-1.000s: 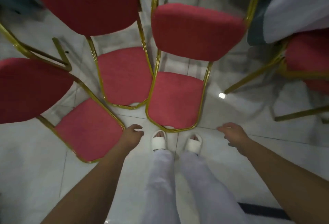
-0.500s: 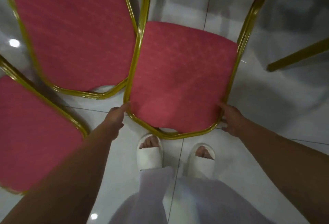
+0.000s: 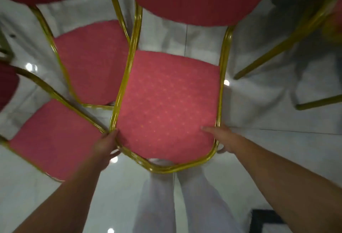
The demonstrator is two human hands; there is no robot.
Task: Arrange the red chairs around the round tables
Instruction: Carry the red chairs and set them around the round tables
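Note:
A red chair (image 3: 166, 103) with a gold metal frame stands right in front of me, its seat facing up and its padded back at the top of the view. My left hand (image 3: 106, 144) grips the seat's front left corner, fingers curled under the frame. My right hand (image 3: 221, 138) holds the front right corner, thumb lying on the red cushion and fingers under the frame. The chair's front edge hides my feet.
Two more red chairs stand close on the left, one seat (image 3: 90, 62) behind the other (image 3: 53, 138), the nearer one's frame touching the held chair. Gold legs (image 3: 281, 45) of another chair cross the white tiled floor (image 3: 277, 149) on the right. A dark mat (image 3: 266, 218) lies at lower right.
Both hands went from hanging free, to touching the seat's front corners, to gripping them now. The chair now reaches over my feet.

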